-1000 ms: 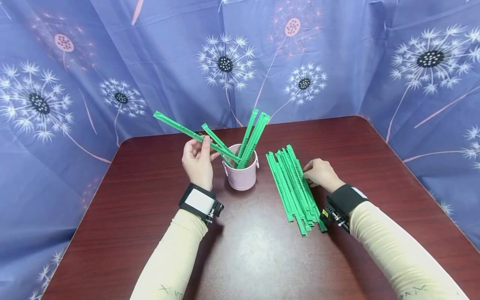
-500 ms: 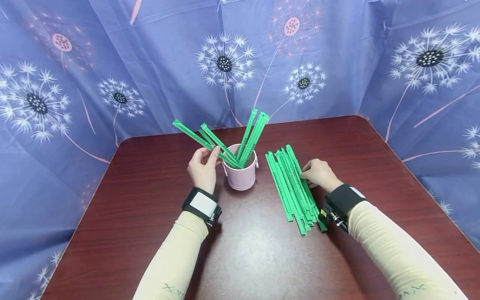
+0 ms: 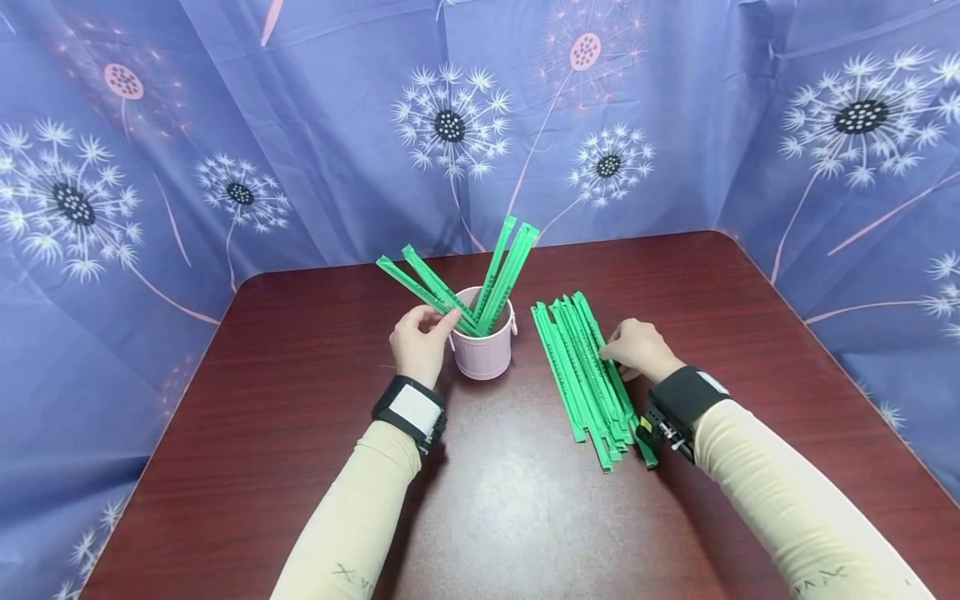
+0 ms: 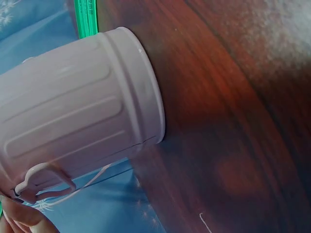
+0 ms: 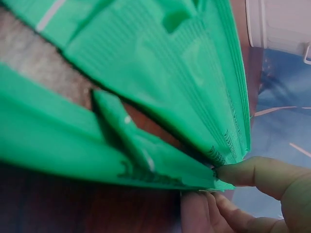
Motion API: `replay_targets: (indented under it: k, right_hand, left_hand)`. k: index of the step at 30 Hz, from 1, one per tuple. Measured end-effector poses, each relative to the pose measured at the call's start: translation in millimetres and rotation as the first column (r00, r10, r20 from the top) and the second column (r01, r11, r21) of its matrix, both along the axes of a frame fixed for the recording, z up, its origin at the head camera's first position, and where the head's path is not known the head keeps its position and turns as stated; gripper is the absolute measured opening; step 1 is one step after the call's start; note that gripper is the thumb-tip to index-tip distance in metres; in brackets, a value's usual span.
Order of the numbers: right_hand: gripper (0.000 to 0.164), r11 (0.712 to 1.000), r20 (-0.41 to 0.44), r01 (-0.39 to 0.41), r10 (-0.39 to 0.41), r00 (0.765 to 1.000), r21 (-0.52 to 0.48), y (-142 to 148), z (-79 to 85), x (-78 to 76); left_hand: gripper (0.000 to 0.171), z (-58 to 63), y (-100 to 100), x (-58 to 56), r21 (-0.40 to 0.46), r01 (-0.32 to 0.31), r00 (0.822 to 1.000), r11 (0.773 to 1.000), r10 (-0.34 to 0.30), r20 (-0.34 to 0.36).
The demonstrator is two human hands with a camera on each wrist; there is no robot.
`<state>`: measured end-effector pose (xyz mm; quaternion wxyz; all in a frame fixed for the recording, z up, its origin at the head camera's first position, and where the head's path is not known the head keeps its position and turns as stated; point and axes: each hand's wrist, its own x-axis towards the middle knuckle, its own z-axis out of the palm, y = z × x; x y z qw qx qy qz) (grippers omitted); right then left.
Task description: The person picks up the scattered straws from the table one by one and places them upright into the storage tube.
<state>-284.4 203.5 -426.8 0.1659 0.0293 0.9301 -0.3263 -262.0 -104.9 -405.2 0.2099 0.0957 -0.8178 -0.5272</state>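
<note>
A small pink bucket (image 3: 483,357) with side handles stands on the table, and several long green stick packets (image 3: 510,267) with dark print lean out of it. At its left rim my left hand (image 3: 418,346) pinches one green stick packet (image 3: 408,282), whose lower end is inside the bucket. In the left wrist view the bucket (image 4: 63,107) fills the left side, with fingertips (image 4: 26,216) by its handle. To the right, my right hand (image 3: 641,346) pinches the outermost packet (image 5: 97,150) of a pile of green packets (image 3: 581,375).
The dark red wooden table (image 3: 285,467) lies under everything. A blue curtain (image 3: 337,125) with dandelion prints hangs along the back and sides. Black straps with small devices (image 3: 411,410) sit on both wrists.
My left hand has moved right and down to the bucket rim, and its packet has slid deeper into the bucket. My right hand stays nearly still at the pile.
</note>
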Motion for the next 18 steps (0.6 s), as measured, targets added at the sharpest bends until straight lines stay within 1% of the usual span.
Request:
replay_targets:
  k: [3, 7, 11, 14, 18]
  right_hand:
    - [0.019, 1.000, -0.006, -0.001, 0.001, 1.000, 0.004, 0.2, 0.6, 0.7]
    - [0.018, 1.000, -0.014, -0.003, 0.004, 1.000, 0.018, -0.4, 0.7, 1.3]
    - [0.019, 0.999, -0.014, -0.009, 0.010, 1.000, 0.048, -1.1, 2.4, 1.8]
    - [0.019, 0.997, -0.022, -0.018, 0.020, 1.000, 0.075, -1.1, 3.4, 2.2]
    - [0.018, 0.995, -0.049, -0.022, 0.026, 0.998, 0.092, 1.2, 2.3, 2.7]
  left_hand:
    - [0.024, -0.5, 0.6, -0.7, -0.005, -0.008, 1.000, 1.000, 0.008, -0.003]
    - [0.027, -0.2, 0.0, 0.1, 0.053, -0.022, 1.000, 0.998, 0.023, -0.018]
    - [0.030, 0.3, -0.3, 0.5, 0.093, -0.048, 0.997, 0.995, 0.053, -0.052]
    - [0.031, 0.7, -0.7, 0.7, 0.093, -0.067, 0.995, 0.993, 0.074, -0.064]
    - [0.030, -0.6, -1.8, 0.1, 0.075, -0.054, 0.996, 0.996, 0.059, -0.061]
